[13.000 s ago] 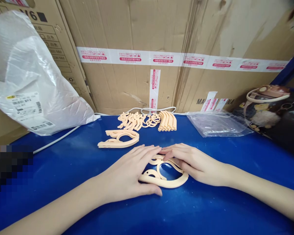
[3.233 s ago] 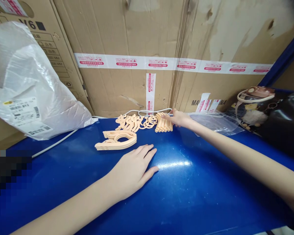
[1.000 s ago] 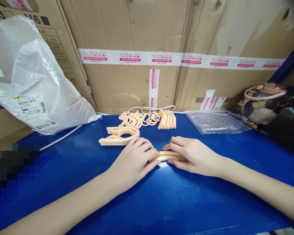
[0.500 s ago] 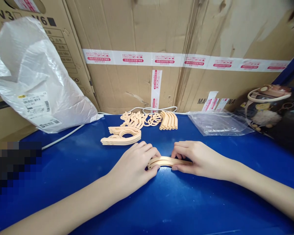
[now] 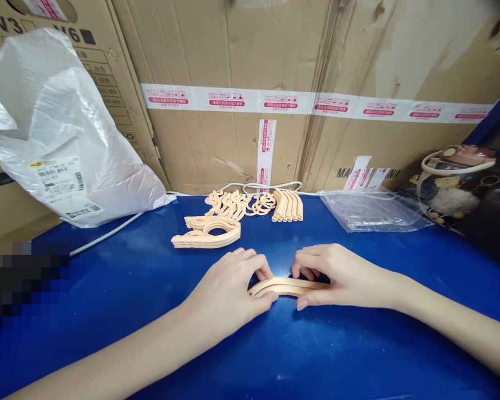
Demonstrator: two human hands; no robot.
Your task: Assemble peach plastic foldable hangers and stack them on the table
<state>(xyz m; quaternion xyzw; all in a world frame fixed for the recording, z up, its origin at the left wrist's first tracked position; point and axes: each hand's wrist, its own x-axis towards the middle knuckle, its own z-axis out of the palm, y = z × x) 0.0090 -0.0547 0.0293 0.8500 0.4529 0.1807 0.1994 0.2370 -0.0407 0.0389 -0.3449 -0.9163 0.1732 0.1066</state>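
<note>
Low over the blue table, both hands are at a pair of curved beige folding hanger arms (image 5: 284, 286) lying one along the other. My left hand (image 5: 237, 289) pinches their left end between thumb and fingers. Around the right end is my right hand (image 5: 337, 275), its fingers curled behind and its thumb along the near side; the palm hides that end. Beyond my left hand lies a stack of beige folded hangers (image 5: 206, 239). Behind it are a heap of beige hanger hooks (image 5: 231, 205) and a row of curved hanger arms (image 5: 287, 206).
A white plastic mailing bag (image 5: 54, 133) leans against cardboard boxes (image 5: 225, 144) at the left. A clear plastic bag (image 5: 370, 214) lies at the back right, beside a dark bag with a fluffy charm (image 5: 456, 203). A white cable (image 5: 108, 233) runs along the back.
The hanger arms and both hands have shifted slightly toward me. My right thumb has moved down, away from the fingertips. The stack, heap and row lie as before.
</note>
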